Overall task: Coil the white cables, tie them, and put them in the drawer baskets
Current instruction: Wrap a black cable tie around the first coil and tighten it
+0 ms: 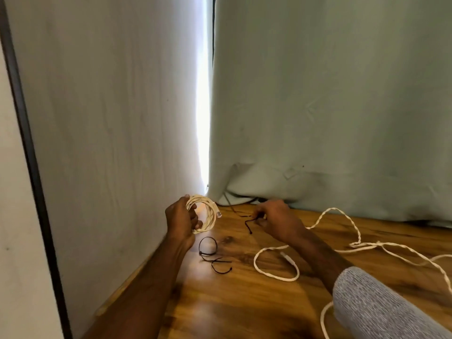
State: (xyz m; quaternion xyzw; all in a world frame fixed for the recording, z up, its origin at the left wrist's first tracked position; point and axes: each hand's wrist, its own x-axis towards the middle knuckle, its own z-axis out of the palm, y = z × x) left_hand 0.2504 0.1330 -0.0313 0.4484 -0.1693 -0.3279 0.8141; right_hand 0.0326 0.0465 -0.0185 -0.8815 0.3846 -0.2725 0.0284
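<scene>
The left hand [181, 217] grips a coiled white cable [205, 214], while beside it the right hand [278, 217] pinches a black tie [249, 223].

loose cable [352, 245] cut by right edge; sleeve [381, 307] cut off bottom-right

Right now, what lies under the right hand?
The right hand pinches a black tie above the wooden floor. Floor directly beneath the palm is hidden.

A home room: pale curtains [318, 106] hang down to a wooden floor [244, 302].
</scene>
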